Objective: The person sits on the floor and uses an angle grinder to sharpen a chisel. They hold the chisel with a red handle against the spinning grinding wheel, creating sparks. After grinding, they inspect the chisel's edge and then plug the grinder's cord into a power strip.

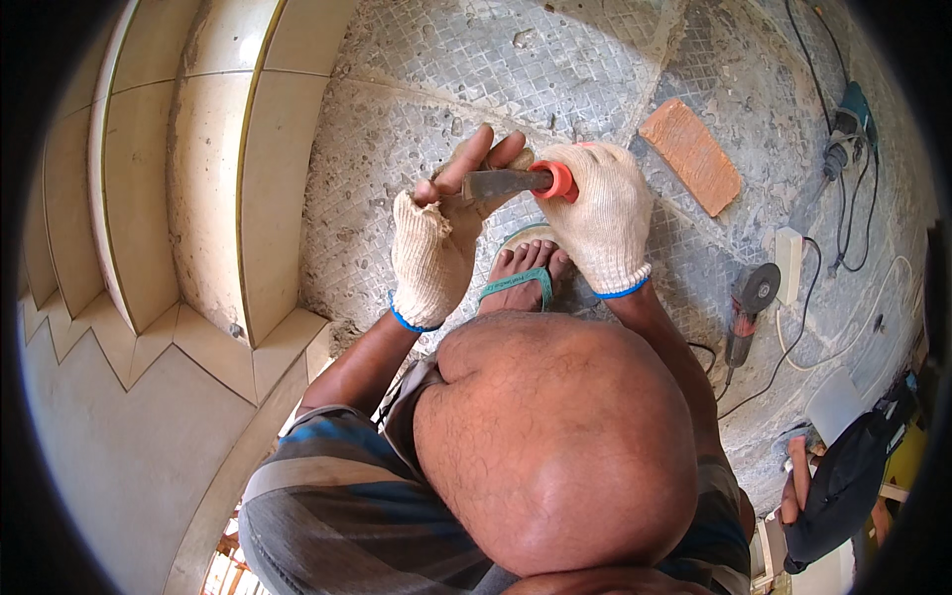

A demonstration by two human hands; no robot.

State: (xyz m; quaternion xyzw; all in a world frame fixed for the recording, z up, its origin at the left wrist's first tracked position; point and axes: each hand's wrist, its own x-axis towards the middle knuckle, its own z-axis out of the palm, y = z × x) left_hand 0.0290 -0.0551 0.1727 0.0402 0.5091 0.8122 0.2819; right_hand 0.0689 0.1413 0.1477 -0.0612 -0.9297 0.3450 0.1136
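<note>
My right hand [602, 213], in a cream knitted glove with a blue cuff, is wrapped round the red handle of a flat chisel [506, 183]. The dark metal blade points left, across the palm side of my left hand [438, 238]. That hand wears a matching glove, worn away so that bare fingertips show. Its fingers stretch up and apart beside the blade; whether they touch it I cannot tell. Most of the handle is hidden inside my right fist.
Tiled steps [213, 169] rise on the left. On the rough grey floor [476, 59] lie an orange brick [691, 157], an angle grinder [751, 302] with its cord, a white block [788, 266] and a teal corded drill [845, 134]. My sandalled foot [521, 278] stands below my hands.
</note>
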